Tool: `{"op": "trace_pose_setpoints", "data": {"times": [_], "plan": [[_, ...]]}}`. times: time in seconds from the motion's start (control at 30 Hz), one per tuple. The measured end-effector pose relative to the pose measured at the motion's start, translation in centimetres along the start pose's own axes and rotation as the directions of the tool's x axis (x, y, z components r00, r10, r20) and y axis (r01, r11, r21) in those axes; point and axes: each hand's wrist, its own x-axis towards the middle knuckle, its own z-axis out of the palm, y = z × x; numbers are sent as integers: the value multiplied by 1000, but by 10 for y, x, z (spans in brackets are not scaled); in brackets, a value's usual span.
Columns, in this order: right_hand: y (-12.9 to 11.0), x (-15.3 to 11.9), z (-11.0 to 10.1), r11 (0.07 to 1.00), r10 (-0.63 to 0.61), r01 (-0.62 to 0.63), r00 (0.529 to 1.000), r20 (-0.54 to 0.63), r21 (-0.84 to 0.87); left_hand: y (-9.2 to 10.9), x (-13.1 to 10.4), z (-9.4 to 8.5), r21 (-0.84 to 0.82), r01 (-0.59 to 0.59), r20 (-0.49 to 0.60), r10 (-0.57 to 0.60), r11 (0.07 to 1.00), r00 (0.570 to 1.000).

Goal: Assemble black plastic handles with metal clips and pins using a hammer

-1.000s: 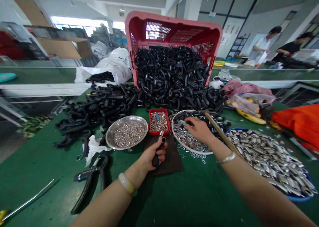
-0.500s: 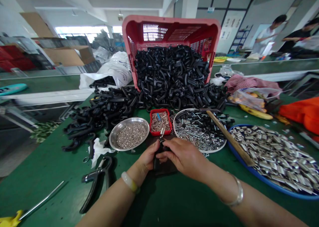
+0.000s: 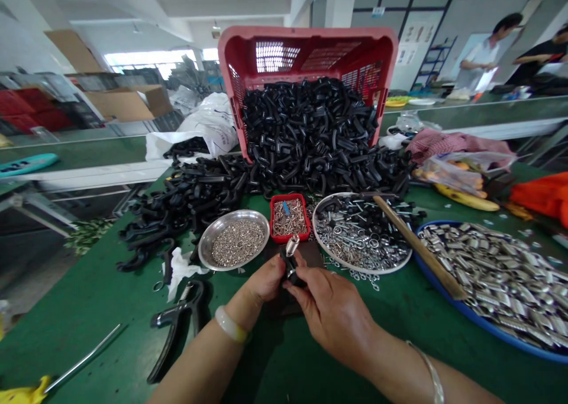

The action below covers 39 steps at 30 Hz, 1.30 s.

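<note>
My left hand (image 3: 265,278) grips a black handle piece (image 3: 290,266) with a small metal spring sticking out of its top. My right hand (image 3: 331,310) meets it from the right, its fingertips pinched on the same piece. Both hands hover over a dark mat (image 3: 310,254) on the green table (image 3: 80,297). Just beyond them stand a red box of springs (image 3: 289,217), a steel bowl of small metal bits (image 3: 234,246) and a white plate of rings and screws (image 3: 360,235).
A tipped pink crate (image 3: 306,55) spills a heap of black handles (image 3: 306,138) across the table's back. A blue tray of metal clips (image 3: 497,280) and a wooden stick (image 3: 417,245) lie right. Black pliers (image 3: 177,321) and a metal rod (image 3: 82,359) lie left. Two people stand far right.
My right hand left the white plate and came back to the black piece in my left hand. Both hands have since drawn slightly nearer to me, still joined on it.
</note>
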Motion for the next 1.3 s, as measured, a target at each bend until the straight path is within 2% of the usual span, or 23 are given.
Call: {"op": "trace_pose_setpoints", "data": {"times": [0.1,0.17,0.3,0.43,0.5,0.57,0.6,0.63,0.67,0.7,0.77,0.8,0.87,0.9,0.97,1.0,1.03,1.1,1.13,1.17,1.2,1.23,1.3], "plan": [[18,5,9,999,34,-35,994,-101,-8,-3,3,8,-27,-7,-165,3,1000,986],[32,8,16,994,109,-106,988,-112,32,-4,8,14,-20,2,-234,-6,1000,972],[53,8,26,982,182,-184,983,33,43,-4,14,21,-36,30,-384,-42,999,922],[64,11,24,977,212,-205,953,215,-51,-3,16,21,21,67,-419,-52,998,907],[70,14,24,950,242,-295,902,358,100,-4,16,20,109,57,-431,-5,992,902],[75,15,27,839,286,-470,810,512,276,-6,16,19,182,36,-427,46,983,903],[77,15,29,775,310,-548,763,567,314,-8,16,18,204,21,-415,67,979,908],[78,15,31,743,332,-589,736,591,317,-9,16,17,217,8,-399,81,976,913],[79,14,33,759,351,-583,742,570,291,-10,15,16,221,3,-387,85,975,918],[79,13,35,813,359,-532,776,518,235,-12,14,15,220,6,-384,81,975,920],[78,11,36,933,305,-355,859,411,51,-14,12,13,196,45,-390,36,980,920],[77,11,35,962,267,-267,885,383,-53,-15,12,12,164,74,-392,-4,984,920],[77,11,34,969,218,-149,895,389,-199,-18,11,11,92,126,-379,-82,988,922],[77,11,34,968,206,-126,894,399,-218,-20,11,11,67,141,-374,-106,988,921],[80,13,36,976,215,-175,885,413,-132,-23,12,11,67,132,-381,-97,989,920],[82,14,38,964,252,-263,860,443,-38,-24,12,11,87,111,-391,-69,990,918],[84,16,39,921,299,-383,809,507,68,-26,12,11,106,88,-401,-39,990,915],[87,19,42,749,350,-631,635,689,201,-28,13,11,123,39,-423,17,992,906],[88,20,42,674,343,-709,549,762,208,-29,12,12,124,18,-437,38,992,899],[87,22,42,645,339,-740,500,797,191,-29,12,12,114,5,-452,47,994,891],[86,23,42,671,351,-721,515,782,174,-28,12,12,91,-2,-469,45,996,882],[85,25,41,736,374,-659,585,720,153,-28,12,11,55,-10,-487,36,998,873],[81,26,41,888,365,-455,781,506,62,-26,13,10,-46,-8,-503,-16,999,864]]}}
